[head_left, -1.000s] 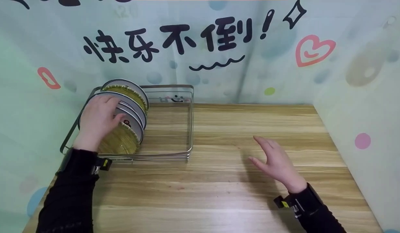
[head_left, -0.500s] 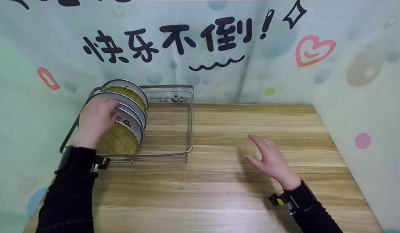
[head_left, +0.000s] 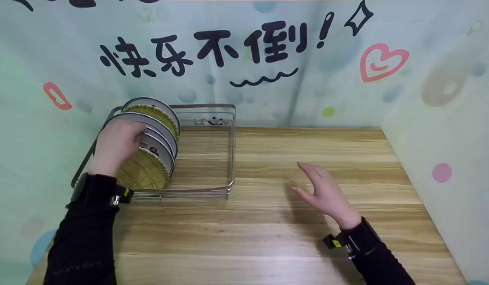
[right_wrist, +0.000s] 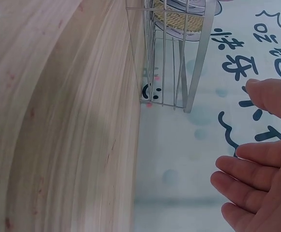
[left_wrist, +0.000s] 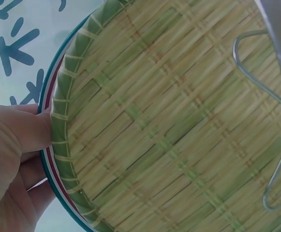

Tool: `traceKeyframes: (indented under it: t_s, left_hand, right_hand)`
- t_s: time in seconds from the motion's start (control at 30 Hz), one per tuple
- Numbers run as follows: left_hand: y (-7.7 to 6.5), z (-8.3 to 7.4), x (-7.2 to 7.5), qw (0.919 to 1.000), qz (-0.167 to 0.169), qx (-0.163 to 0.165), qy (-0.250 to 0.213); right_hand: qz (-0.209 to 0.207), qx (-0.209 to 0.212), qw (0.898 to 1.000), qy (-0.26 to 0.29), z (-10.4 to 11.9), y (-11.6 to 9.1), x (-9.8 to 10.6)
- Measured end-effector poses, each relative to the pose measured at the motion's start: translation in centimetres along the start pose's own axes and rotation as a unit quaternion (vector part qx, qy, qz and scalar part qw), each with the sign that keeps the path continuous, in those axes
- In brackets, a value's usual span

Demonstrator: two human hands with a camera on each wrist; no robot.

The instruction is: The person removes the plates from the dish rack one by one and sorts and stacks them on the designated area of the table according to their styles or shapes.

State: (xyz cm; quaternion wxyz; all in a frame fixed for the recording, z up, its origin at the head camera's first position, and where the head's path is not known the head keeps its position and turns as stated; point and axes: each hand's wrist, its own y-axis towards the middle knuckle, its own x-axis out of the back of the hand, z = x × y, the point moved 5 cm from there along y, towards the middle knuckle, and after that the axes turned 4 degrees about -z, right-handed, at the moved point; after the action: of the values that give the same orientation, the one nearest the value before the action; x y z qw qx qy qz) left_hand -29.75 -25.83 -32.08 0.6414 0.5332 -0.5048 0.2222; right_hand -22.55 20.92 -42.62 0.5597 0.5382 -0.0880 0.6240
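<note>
My left hand (head_left: pixel 117 144) reaches into a wire rack (head_left: pixel 232 158) that holds several round plates and woven trays on edge. In the left wrist view, its thumb lies on the rim of a white plate (left_wrist: pixel 59 186) with a teal and red edge, and its fingers go behind. Directly in front of that plate stands a round woven bamboo tray (head_left: pixel 143 170). Further back in the rack a second woven tray (head_left: pixel 155 113) leans between plates. Over the right part of the table, my right hand (head_left: pixel 325 194) hovers with fingers extended, holding nothing.
The rack stands at the back left of a wooden table (head_left: pixel 268 233). A printed cloth (head_left: pixel 268 99) with black writing hangs behind it, and cloth walls rise on both sides.
My left thumb and fingers have drawn together on the plate's rim. My right hand has drifted slightly left and away from me. The plates and trays stay where they were.
</note>
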Motion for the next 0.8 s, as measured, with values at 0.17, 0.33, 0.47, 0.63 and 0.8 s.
traceKeyframes:
  t_s: [0.17,0.33,0.47,0.63,0.8]
  left_hand:
    - [0.0,0.1,-0.1,0.9999,0.006,0.006,-0.012]
    - [0.0,0.1,0.0,0.9998,0.000,0.002,-0.018]
    - [-0.2,0.1,0.3,0.9997,-0.010,-0.006,-0.021]
    - [-0.4,0.2,0.6,0.9995,-0.018,-0.015,-0.020]
    - [-0.8,0.2,1.1,0.9984,-0.047,-0.026,-0.020]
  right_hand:
    - [-0.005,0.004,1.000,0.008,0.3,0.3,-0.2]
    - [-0.008,0.009,1.000,0.010,0.4,0.4,-0.4]
    - [-0.009,0.009,1.000,0.015,0.4,0.4,-0.4]
    - [-0.015,0.015,1.000,0.018,0.3,0.4,-0.3]
    - [-0.014,0.017,1.000,0.018,0.3,0.4,-0.4]
